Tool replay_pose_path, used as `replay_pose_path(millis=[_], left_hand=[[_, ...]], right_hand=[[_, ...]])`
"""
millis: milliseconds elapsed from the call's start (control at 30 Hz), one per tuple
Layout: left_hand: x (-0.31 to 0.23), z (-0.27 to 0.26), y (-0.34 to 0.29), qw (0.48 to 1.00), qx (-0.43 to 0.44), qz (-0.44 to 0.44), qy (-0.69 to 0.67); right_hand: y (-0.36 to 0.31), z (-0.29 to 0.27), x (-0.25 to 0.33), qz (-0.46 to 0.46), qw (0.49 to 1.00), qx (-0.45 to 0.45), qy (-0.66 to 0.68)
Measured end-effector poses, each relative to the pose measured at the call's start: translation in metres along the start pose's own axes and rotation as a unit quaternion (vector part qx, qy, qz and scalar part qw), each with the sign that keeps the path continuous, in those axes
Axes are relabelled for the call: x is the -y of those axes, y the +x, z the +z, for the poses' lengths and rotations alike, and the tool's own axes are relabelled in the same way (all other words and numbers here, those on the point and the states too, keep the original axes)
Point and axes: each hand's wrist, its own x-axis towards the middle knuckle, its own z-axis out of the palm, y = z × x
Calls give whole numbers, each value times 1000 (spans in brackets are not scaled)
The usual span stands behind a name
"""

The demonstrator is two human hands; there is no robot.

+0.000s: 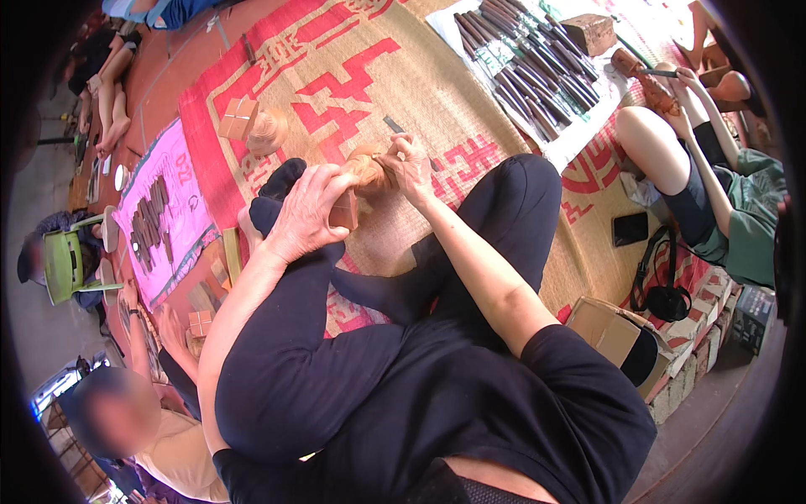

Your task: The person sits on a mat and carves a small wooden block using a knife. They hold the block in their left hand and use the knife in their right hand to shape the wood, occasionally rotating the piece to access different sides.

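My left hand (pixel 311 210) is closed around a wooden carving (pixel 367 168) with a pale, rounded top and a reddish squared base (pixel 344 210). Just to its right, my right hand (pixel 406 172) pinches a slim carving tool, mostly covered by the fingers, against the carving's top. A short dark grey strip (pixel 393 125) shows beyond those fingers; whether it belongs to the tool I cannot tell. A similar carving (pixel 267 131) with a square block base (pixel 239 118) lies on the mat, ahead and to the left. Both hands are above my folded legs.
Several dark-handled tools (pixel 529 67) lie on a white cloth at the far right, beside a wooden block (pixel 589 34). More tools (pixel 151 223) rest on a pink cloth. People sit on both sides. A phone (pixel 630 229), black strapped bag (pixel 667 298) and cardboard box (pixel 603 336) are at right.
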Motion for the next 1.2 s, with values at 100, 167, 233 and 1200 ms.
replay_pose_path(millis=[100,167,233,1200], left_hand=[[3,2,-2,1000,1,-6,5],[3,2,0,1000,6,-3,5],[3,1,-1,1000,5,-1,8],[3,3,-2,1000,-15,-8,7]], right_hand=[[-3,0,25,-22,997,18,76],[-12,7,32,-25,988,31,148],[-17,13,32,26,973,68,221],[-5,-5,34,-40,998,-4,39]])
